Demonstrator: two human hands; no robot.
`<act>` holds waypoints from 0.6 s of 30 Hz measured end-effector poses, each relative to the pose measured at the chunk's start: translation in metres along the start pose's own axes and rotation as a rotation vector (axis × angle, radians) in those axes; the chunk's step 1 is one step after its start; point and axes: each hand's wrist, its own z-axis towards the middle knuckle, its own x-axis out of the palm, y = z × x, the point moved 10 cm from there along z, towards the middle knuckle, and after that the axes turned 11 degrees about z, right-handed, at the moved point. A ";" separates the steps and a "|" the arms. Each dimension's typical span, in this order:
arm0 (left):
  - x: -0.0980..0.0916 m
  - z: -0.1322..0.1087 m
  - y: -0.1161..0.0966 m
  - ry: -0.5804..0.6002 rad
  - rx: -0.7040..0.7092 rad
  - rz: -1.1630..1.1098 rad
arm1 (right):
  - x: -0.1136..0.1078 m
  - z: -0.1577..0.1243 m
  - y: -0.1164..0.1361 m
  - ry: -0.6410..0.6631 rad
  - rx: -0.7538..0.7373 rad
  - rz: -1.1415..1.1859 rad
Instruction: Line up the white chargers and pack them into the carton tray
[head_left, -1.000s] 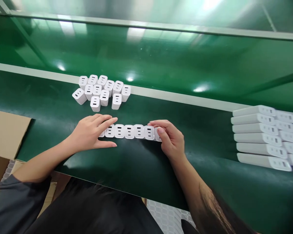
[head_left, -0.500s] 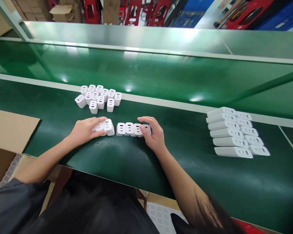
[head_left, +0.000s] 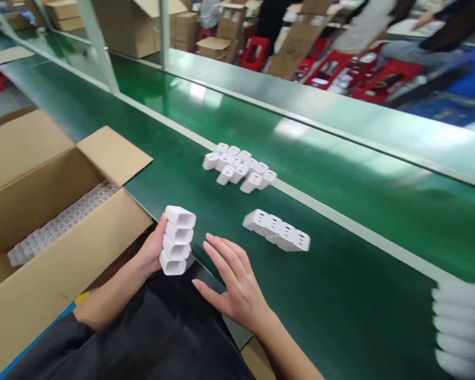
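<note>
My left hand [head_left: 153, 247] grips a short column of several white charger housings [head_left: 177, 235], their hollow open ends turned up toward me, above the front edge of the green work surface [head_left: 340, 295]. To its right is my right hand [head_left: 239, 285], fingers spread and holding nothing, apart from the column. Beyond it, a row of several white charger housings [head_left: 277, 229] stands side by side, port faces up. A looser cluster of the same housings [head_left: 237, 168] stands farther back, by the pale strip. At the right edge, stacked housings [head_left: 461, 327] are blurred and partly cut off.
On the left, an open cardboard box [head_left: 79, 253] holds a clear plastic tray [head_left: 65, 221] with many cells; one flap [head_left: 114, 154] reaches over the work surface. A raised green ledge [head_left: 301, 113] runs behind. Red stools [head_left: 257, 53], cartons and people are in the background.
The view has swung left, showing more of the box. My left hand has lifted several housings and tipped their open ends up. My right hand has let go of the row and opened.
</note>
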 end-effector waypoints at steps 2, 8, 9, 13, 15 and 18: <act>-0.024 -0.017 0.013 -0.082 0.040 -0.081 | 0.027 0.012 0.016 0.084 -0.019 0.030; -0.121 -0.076 0.019 -0.387 0.278 -0.217 | 0.126 0.047 0.061 0.255 -0.204 0.095; -0.136 -0.085 0.020 -0.421 0.302 -0.227 | 0.143 0.053 0.070 0.277 -0.239 0.109; -0.188 -0.109 0.012 -0.495 0.359 -0.219 | 0.203 0.081 0.102 0.362 -0.330 0.162; -0.211 -0.123 -0.001 -0.479 0.391 -0.148 | 0.222 0.099 0.115 0.390 -0.382 0.206; -0.264 -0.171 -0.032 -0.523 0.517 0.023 | 0.243 0.137 0.124 0.416 -0.453 0.269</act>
